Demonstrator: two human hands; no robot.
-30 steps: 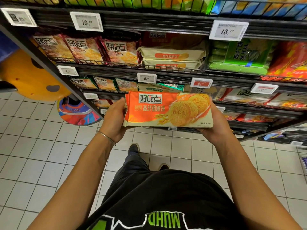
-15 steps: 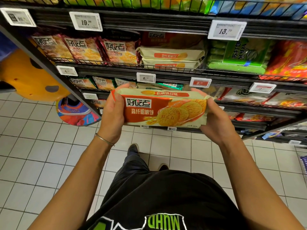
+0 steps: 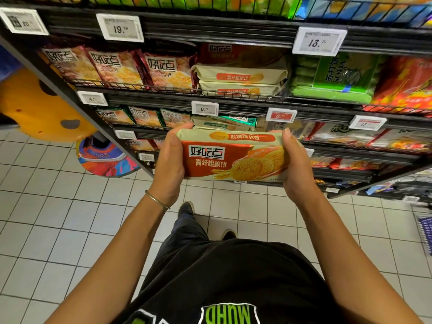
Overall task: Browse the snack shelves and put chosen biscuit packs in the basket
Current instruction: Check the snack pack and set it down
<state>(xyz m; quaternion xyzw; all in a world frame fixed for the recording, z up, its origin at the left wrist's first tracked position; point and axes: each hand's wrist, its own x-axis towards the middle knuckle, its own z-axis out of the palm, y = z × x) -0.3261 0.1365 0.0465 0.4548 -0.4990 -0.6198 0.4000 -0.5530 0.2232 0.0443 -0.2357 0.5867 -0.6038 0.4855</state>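
Pack: an orange-and-cream biscuit pack (image 3: 233, 157) is held level in front of the shelves (image 3: 233, 99). Its printed face tilts toward the camera and its cream top edge shows. It touches nothing but the two hands.
Left hand: the left hand (image 3: 169, 160) is curled round the pack's left end, with the thumb up by the top corner and the fingers hidden behind. A thin bracelet (image 3: 156, 199) sits on the wrist.
Right hand: the right hand (image 3: 295, 167) is wrapped round the right end in the same way, thumb on the top edge and fingers out of sight behind.
Shelves: several tiers of bagged and wrapped snacks sit behind wire rails, with price tags (image 3: 205, 108) clipped along the fronts.
Like packs: two cream packs (image 3: 238, 77), seemingly the same kind, lie stacked on a higher shelf.
Basket: a blue wire thing (image 3: 427, 232) shows low at the right edge, on the tiled floor (image 3: 46, 218). It may be the basket, but too little of it shows to be sure.
Done: one pack is off the shelf and in hand, and the two-handed hold suggests it is being looked over.
Left: nothing can be seen in a basket. If the pack is chosen, it has yet to go down and to the right, and any further picks would follow.
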